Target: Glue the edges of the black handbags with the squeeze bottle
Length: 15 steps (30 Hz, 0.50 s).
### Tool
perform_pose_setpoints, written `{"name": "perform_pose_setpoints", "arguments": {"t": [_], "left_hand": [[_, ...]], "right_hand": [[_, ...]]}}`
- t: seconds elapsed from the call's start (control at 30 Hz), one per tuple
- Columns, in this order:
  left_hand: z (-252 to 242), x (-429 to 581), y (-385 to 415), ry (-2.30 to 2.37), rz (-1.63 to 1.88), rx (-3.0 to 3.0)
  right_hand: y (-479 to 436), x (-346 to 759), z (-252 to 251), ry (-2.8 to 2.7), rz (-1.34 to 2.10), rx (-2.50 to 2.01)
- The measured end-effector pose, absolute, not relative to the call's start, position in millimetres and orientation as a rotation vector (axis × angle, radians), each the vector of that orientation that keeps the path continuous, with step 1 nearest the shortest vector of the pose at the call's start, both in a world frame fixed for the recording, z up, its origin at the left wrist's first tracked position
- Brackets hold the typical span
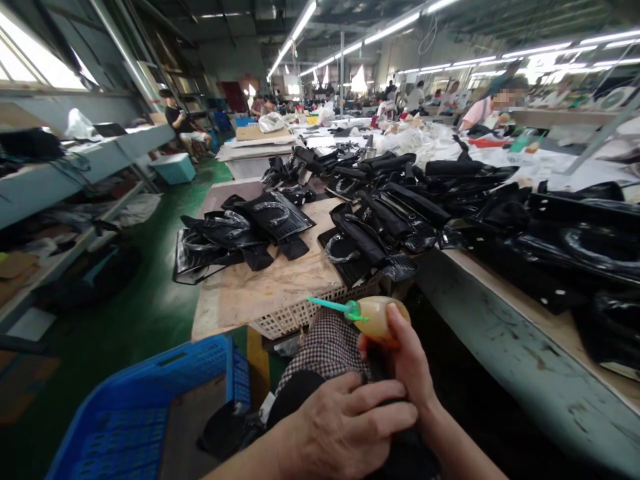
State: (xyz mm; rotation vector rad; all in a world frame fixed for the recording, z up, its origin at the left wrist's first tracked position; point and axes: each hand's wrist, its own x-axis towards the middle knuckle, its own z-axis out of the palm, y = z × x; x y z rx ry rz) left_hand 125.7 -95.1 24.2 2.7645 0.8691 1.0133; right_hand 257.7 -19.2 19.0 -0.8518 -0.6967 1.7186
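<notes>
Yellowish squeeze bottle (pixel 377 317), teal nozzle pointing left, probably glue, above lap.

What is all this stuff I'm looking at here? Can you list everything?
squeeze bottle: one, yellowish with a green nozzle, held low in the middle
black piece: one, dark, on the lap under the hands, mostly hidden
black bag pieces: many, black, piled across the worktable
worktable: one, bare wood, centre
white basket: one, at the table's near edge
blue crate: one, lower left
shelves: grey, left wall
other people: several, far back
left hand: resting on the black piece
right hand: gripping the squeeze bottle
</notes>
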Motion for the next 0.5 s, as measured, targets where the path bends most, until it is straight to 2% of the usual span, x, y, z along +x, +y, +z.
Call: {"name": "perform_pose_setpoints", "arguments": {"t": [0.2,0.33,0.5], "left_hand": [[25.0,82.4,-89.2,0.987,0.986,2.134],[36.5,33.9,-69.0,1.235,0.945,1.839],[20.1,12.2,-34.3,1.155,0.838,1.471]], "right_hand": [[-12.3,277.2,16.7,-0.493,1.591,-0.728],[-11.6,346.6,10.4,-0.541,1.57,-0.924],[-24.8,402.6,0.9,-0.749,1.583,-1.175]]}}
